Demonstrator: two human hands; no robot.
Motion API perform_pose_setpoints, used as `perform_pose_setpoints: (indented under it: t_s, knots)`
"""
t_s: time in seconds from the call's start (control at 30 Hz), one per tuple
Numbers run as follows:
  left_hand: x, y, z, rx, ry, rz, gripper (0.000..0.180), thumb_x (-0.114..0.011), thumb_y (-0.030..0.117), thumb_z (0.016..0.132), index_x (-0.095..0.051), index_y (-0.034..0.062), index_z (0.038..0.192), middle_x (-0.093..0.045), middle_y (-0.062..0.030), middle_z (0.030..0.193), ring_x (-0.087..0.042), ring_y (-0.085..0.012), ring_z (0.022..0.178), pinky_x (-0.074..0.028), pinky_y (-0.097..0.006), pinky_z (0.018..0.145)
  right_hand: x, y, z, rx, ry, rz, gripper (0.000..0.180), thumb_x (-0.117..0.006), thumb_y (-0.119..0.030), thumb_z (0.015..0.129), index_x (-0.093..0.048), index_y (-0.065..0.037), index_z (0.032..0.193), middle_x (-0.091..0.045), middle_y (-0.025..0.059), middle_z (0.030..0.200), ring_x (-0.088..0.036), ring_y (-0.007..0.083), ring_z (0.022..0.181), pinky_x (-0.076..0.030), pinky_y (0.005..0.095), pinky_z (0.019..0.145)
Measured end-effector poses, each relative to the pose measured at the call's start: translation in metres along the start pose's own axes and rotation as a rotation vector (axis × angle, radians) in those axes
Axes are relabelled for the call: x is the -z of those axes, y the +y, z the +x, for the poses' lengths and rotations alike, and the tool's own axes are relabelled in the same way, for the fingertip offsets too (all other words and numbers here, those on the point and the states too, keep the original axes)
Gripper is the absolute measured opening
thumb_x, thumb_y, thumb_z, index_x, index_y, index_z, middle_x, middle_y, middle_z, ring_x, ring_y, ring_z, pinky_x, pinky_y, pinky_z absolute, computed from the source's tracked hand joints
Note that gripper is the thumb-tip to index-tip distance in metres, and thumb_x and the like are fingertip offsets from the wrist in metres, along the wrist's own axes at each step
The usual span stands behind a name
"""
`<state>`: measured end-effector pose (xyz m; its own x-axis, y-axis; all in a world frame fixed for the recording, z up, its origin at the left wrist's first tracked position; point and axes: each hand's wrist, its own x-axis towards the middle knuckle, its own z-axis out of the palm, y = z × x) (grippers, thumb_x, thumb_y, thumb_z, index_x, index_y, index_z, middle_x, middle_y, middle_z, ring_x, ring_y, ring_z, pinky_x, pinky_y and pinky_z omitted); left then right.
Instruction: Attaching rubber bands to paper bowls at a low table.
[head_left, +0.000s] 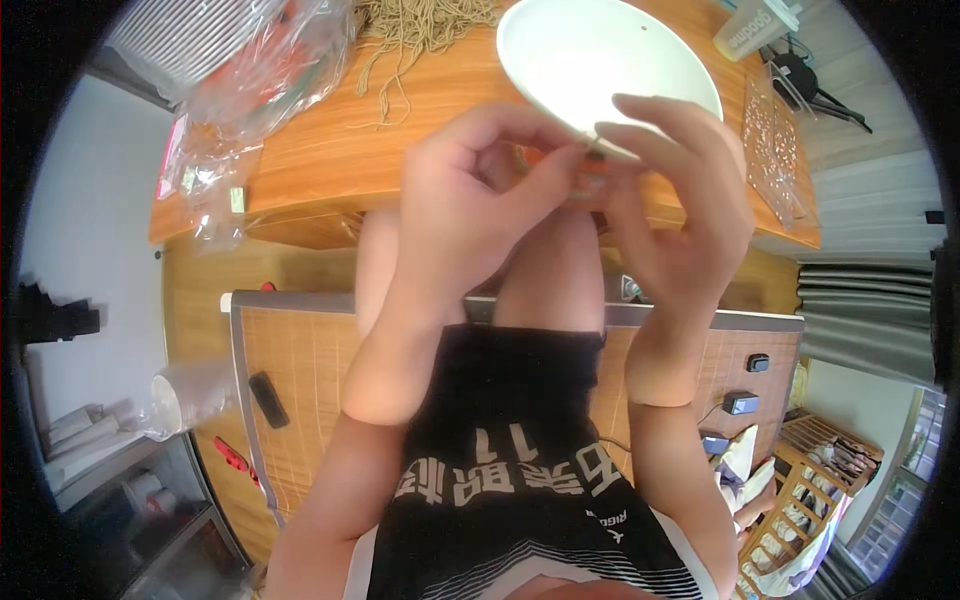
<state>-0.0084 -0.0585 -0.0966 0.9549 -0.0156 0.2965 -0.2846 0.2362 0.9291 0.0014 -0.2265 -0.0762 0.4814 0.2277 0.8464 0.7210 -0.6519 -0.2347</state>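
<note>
While both hands come together at the upper centre of the frame, the left hand (465,190) pinches a thin, pale, stick-like piece (593,144) between thumb and forefinger, a narrow grip that probably suits something so slight. The right hand (697,205) faces it with curled fingers, the forefinger and thumb looking parted close to the piece's far end; blur hides whether they touch it, so I cannot tell if they hold anything.

The piece shows against the near rim of a large, round, white bowl (600,60) at the top centre, perhaps set there to be within easy reach. An orange-red patch (527,157) shows between the hands, too blurred to identify.

Left of the bowl, a loose tangle of tan cord (425,25) trails strands over the orange-brown wooden table (325,160). Crinkled clear plastic bags (270,75) fill the upper left, and a flat clear tray with small speckled bits (772,150) lies at the upper right, seemingly pushed aside to leave working room.
</note>
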Motion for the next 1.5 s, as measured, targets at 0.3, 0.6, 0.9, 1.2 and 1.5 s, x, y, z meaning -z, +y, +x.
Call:
perform_pose_setpoints:
  t_s: [0.3, 0.6, 0.9, 1.2, 1.5]
  knots:
    - [-0.001, -0.002, 0.000, 0.108, 0.000, -0.215, 0.013, -0.070, -0.001, 0.090, -0.067, -0.0014, 0.103, -0.070, -0.0026, 0.087, -0.063, -0.0026, 0.075, -0.050, -0.016, 0.065, 0.006, -0.016, -0.016, -0.265, 0.155, -0.148, 0.022, -0.084, -0.014, 0.073, -0.075, -0.010, 0.093, -0.070, 0.0064, 0.113, -0.061, 0.0285, 0.114, -0.042, 0.0421, 0.102]
    - [0.005, -0.005, -0.004, 0.062, -0.050, -0.140, 0.013, -0.071, 0.000, 0.090, -0.068, -0.0007, 0.102, -0.070, -0.0018, 0.086, -0.062, -0.0021, 0.072, -0.048, -0.015, 0.062, -0.005, -0.021, -0.004, -0.254, -0.021, -0.112, 0.007, -0.078, -0.012, 0.079, -0.076, -0.011, 0.085, -0.073, 0.0014, 0.105, -0.062, 0.0270, 0.116, -0.032, 0.0502, 0.111]
    - [0.007, 0.005, -0.005, 0.046, -0.095, -0.029, 0.015, -0.069, -0.007, 0.088, -0.067, -0.0010, 0.102, -0.069, -0.0008, 0.091, -0.059, -0.0008, 0.076, -0.045, -0.016, 0.065, 0.008, -0.011, 0.012, -0.085, -0.121, -0.111, 0.012, -0.078, -0.011, 0.074, -0.075, -0.014, 0.086, -0.073, 0.0005, 0.094, -0.067, 0.0253, 0.105, -0.041, 0.0490, 0.106]
    - [0.009, -0.001, -0.002, 0.036, -0.089, 0.000, 0.016, -0.068, -0.008, 0.088, -0.068, -0.0016, 0.104, -0.068, -0.0001, 0.087, -0.057, -0.0005, 0.072, -0.043, -0.016, 0.063, 0.015, -0.008, 0.029, -0.049, -0.278, 0.057, 0.016, -0.075, -0.001, 0.071, -0.072, -0.006, 0.086, -0.072, 0.0064, 0.091, -0.068, 0.0284, 0.102, -0.047, 0.0439, 0.099]
    - [0.010, 0.003, -0.004, -0.109, 0.048, 0.176, 0.016, -0.075, 0.001, 0.082, -0.073, 0.0057, 0.097, -0.069, 0.0022, 0.082, -0.046, 0.0009, 0.057, -0.035, -0.016, 0.050, 0.018, -0.014, 0.037, -0.253, -0.413, 0.228, 0.013, -0.073, 0.003, 0.075, -0.069, 0.000, 0.087, -0.072, 0.0084, 0.100, -0.061, 0.0289, 0.120, -0.044, 0.0402, 0.105]
